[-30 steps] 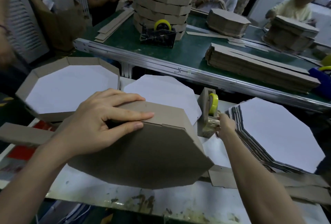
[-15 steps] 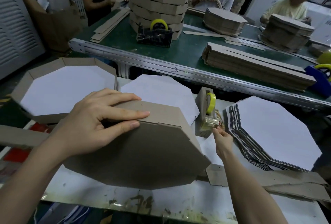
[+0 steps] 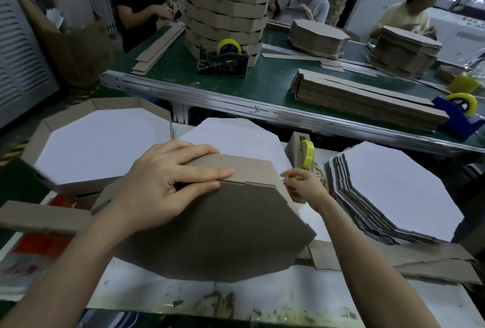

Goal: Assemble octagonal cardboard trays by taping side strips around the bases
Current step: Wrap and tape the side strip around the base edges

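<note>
The left hand (image 3: pixel 162 183) presses straight fingers on the brown cardboard side strip (image 3: pixel 249 170) of the octagonal tray (image 3: pixel 210 236), while the right hand (image 3: pixel 304 186) pinches clear tape (image 3: pixel 286 177).

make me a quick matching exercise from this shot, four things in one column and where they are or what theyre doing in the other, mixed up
Column one
1. left hand
2. right hand
3. stack of flat bases
4. blue tape dispenser

Column two
A. far right on the green table
B. white face up, right of the yellow tape roll
C. pressing flat on the side strip of the upturned tray
D. pinching what looks like tape just below the yellow tape roll

Pairs: 1-C, 2-D, 3-B, 4-A
</note>
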`<state>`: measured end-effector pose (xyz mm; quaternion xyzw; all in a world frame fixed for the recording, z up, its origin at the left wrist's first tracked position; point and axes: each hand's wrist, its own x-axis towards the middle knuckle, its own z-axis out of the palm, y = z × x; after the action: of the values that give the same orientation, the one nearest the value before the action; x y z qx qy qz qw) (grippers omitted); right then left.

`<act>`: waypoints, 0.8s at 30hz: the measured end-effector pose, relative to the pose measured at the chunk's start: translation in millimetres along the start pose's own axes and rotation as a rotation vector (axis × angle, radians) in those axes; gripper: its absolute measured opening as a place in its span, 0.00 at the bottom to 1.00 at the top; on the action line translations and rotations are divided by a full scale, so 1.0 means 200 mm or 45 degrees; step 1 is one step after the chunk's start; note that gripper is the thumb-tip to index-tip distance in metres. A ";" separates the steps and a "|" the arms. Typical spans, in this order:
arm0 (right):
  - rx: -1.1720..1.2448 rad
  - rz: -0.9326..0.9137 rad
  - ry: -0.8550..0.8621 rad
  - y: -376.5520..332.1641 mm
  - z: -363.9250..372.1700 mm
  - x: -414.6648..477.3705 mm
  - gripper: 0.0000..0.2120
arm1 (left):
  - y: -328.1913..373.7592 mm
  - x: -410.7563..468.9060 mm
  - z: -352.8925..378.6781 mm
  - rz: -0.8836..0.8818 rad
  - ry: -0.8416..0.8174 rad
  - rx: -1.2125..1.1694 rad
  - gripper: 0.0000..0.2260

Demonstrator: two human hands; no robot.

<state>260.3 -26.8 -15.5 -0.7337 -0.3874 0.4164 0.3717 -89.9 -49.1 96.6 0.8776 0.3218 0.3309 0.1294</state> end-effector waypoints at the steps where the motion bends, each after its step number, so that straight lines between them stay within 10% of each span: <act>1: -0.028 -0.073 0.003 -0.11 0.02 -0.04 0.06 | 0.00 0.00 0.00 0.006 -0.006 0.011 0.15; 7: 0.135 -0.215 -0.152 -0.69 0.13 -0.39 0.36 | 0.00 -0.03 -0.06 0.028 -0.172 0.057 0.17; 12: 0.498 -0.213 -0.312 -0.88 0.20 -0.69 0.10 | -0.01 -0.05 -0.06 0.018 -0.177 0.055 0.20; 24: 1.149 0.080 -0.480 -0.73 0.37 -1.08 0.11 | -0.07 -0.04 -0.02 -0.025 -0.124 -0.053 0.23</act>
<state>80.8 -137.9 152.5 -0.4227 -0.2066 0.6792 0.5633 -103.7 -43.6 88.4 0.8866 0.3166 0.2932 0.1663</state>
